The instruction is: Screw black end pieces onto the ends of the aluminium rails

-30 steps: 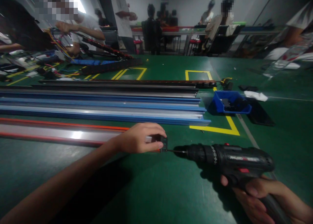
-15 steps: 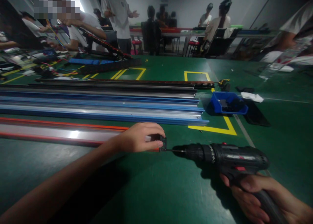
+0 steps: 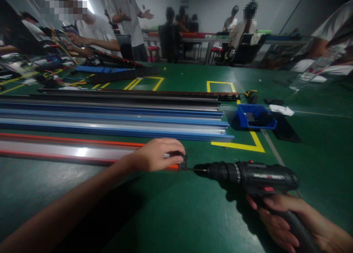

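Hands: left hand (image 3: 157, 155) pinches rail end cap (image 3: 182, 162), right hand (image 3: 278, 218) grips drill (image 3: 252, 175), green bench (image 3: 176, 212), busy workshop.

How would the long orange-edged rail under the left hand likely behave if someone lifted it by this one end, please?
The orange-edged rail looks like a metal profile, so probably stiff, though its length might let the far end sag or swing. It lies flat on the green table, so rolling seems unlikely. Its shiny face may feel slippery; the left hand clamps it near the drill.

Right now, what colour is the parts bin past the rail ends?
Blue: the parts bin shows best in the head view.
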The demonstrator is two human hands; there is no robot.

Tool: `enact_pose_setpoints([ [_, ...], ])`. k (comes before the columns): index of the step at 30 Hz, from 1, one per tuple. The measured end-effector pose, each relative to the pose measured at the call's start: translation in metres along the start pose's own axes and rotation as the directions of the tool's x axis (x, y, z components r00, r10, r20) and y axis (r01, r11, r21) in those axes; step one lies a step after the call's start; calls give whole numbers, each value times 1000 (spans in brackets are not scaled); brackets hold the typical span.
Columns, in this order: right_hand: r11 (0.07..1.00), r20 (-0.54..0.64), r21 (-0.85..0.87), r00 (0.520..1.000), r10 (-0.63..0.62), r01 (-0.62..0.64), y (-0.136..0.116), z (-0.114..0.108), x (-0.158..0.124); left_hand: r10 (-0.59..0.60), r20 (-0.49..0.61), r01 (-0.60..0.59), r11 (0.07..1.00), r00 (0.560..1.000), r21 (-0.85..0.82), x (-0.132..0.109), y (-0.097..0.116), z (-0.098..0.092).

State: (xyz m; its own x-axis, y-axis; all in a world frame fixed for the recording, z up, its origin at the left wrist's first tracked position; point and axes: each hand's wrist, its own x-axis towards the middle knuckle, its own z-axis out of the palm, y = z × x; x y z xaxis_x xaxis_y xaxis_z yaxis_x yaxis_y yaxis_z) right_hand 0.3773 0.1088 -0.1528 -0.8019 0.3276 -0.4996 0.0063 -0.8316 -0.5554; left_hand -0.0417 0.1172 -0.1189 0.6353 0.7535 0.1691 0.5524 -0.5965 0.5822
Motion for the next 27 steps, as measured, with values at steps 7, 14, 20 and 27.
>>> enact_pose_setpoints([
  [7,996,0,70,998,-56,56,9,1,1,-5,19,5,1000,1000,-2,1,1,0],
  [14,994,22,75,997,-77,75,10,-1,1,-22,24,23,1000,999,-3,0,0,0],
  [20,994,-11,60,996,-88,88,11,1,1,-7,10,7,1000,1000,-5,0,1,-1],
  [27,996,-24,63,997,-67,69,8,5,0,-5,7,5,1000,1000,-3,0,0,0],
])
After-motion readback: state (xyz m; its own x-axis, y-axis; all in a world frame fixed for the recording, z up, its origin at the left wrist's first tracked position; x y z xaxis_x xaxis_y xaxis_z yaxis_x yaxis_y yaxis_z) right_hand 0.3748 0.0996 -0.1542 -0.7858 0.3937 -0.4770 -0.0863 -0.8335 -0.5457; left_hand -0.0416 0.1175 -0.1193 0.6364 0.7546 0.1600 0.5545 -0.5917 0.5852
